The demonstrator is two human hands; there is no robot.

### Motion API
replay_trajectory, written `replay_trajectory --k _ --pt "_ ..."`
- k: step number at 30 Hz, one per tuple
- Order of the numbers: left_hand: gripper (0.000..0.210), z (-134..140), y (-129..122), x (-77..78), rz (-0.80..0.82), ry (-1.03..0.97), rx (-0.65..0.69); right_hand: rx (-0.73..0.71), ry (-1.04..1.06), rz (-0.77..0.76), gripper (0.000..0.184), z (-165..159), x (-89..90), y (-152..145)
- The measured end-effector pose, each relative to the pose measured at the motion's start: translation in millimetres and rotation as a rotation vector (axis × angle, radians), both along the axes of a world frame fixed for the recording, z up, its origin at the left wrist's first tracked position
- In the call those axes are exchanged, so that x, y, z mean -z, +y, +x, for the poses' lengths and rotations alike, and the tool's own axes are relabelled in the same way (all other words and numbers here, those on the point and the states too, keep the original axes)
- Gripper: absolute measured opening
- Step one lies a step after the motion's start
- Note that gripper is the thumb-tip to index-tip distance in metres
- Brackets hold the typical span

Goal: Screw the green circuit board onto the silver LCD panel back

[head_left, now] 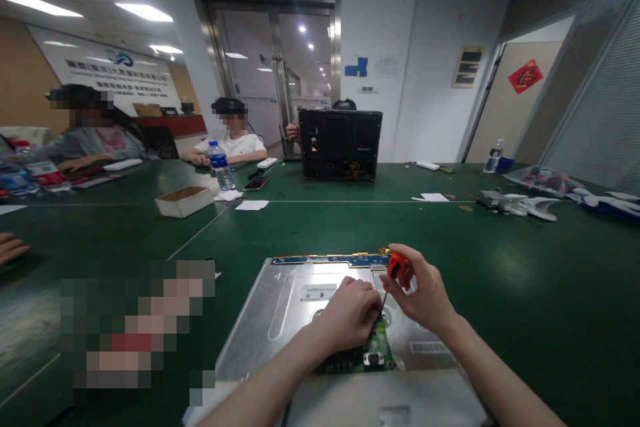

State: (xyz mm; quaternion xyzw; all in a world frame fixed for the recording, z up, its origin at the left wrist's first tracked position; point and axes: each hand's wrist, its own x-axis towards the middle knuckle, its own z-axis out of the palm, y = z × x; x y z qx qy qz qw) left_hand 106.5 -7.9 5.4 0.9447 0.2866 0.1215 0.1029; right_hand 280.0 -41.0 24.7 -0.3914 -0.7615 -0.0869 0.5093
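The right hand (425,290) is raised, wrist bent, its fingers pinching an orange-and-black-handled screwdriver (397,267) whose thin shaft slants down toward a green circuit board (383,348). The left hand (353,313) lies knuckles-up over the board, fingers curled; what they grip, if anything, I cannot tell, and the screwdriver's tip is hidden. Beneath is a smooth silver metal panel (280,300), cut off below, on the green bench (560,300).

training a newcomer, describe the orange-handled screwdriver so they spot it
On the green table lies a flat silver metal panel. Above it, the right hand holds the thin-shafted screwdriver; its orange colour stands out from the green circuit board below.
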Motion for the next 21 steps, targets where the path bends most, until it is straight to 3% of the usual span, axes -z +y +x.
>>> replay_trajectory --k 5,14,21 --pt "0.006 0.2 -0.3 -1.3 -0.011 0.011 -0.004 -0.031 0.021 -0.059 0.042 -0.1 -1.9 -3.1" --pt "0.006 -0.1 -0.5 0.1 -0.024 -0.002 -0.006 -0.003 0.009 0.007 0.037 -1.0 0.9 1.4" --pt "0.005 -0.2 -1.8 -3.1 -0.023 0.020 -0.010 -0.034 0.015 -0.074 0.042 -0.1 1.0 -1.9"
